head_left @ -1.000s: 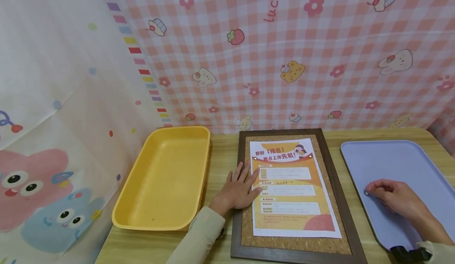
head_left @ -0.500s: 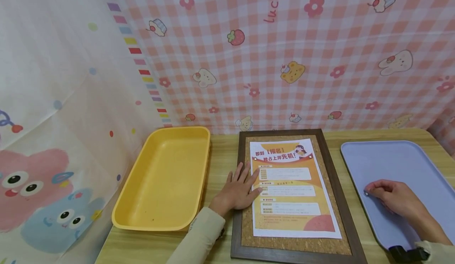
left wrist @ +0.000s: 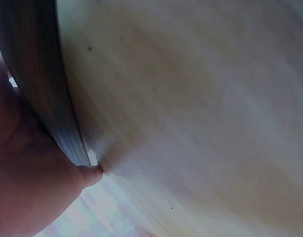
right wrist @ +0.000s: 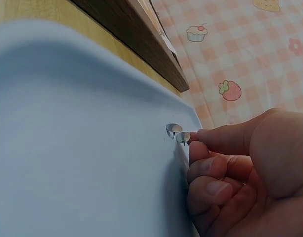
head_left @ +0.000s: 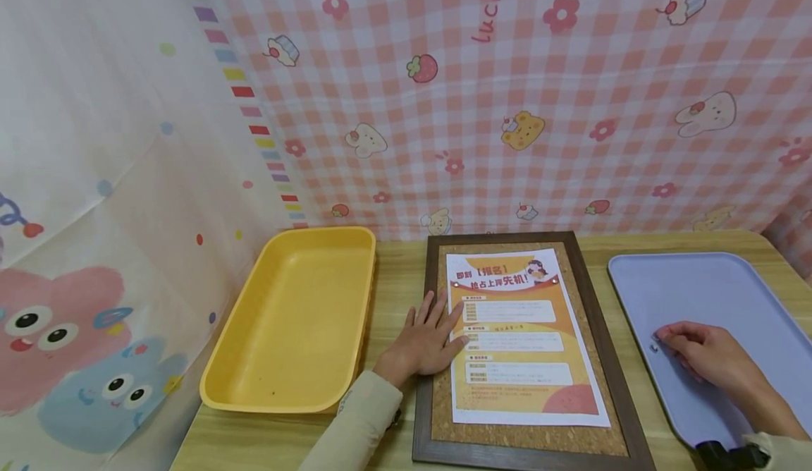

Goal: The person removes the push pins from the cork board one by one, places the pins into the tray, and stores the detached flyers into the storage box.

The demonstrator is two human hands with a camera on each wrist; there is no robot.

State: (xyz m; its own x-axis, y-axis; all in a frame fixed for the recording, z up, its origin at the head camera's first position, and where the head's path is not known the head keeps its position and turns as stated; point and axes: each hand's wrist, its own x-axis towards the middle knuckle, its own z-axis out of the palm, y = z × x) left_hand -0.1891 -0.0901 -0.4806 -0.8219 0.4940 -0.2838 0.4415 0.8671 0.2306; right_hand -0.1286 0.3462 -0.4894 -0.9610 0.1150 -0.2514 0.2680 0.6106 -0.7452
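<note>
My left hand (head_left: 421, 340) rests with spread fingers on the left edge of a poster (head_left: 517, 351) and the frame of a cork board (head_left: 526, 441). Small metal thumbtacks sit in the poster's upper left and upper right. Over the left side of a lavender tray (head_left: 691, 280) is my right hand (head_left: 713, 355), fingers curled. Its thumb and index finger pinch the edge of a thumbtack (right wrist: 183, 137) in the right wrist view. Another thumbtack (right wrist: 173, 128) lies on the tray just beside it. The left wrist view shows the board's dark frame (left wrist: 43, 79) against my left hand.
A yellow tray (head_left: 292, 323) stands left of the board on the wooden table (head_left: 396, 273). A pink checked cloth (head_left: 482, 104) hangs behind the table, and a white printed cloth (head_left: 127, 210) hangs at the left.
My right fingertips have shifted slightly up and right, and a thumbtack now shows apart from them on the tray. The left hand, poster and board have stayed in place.
</note>
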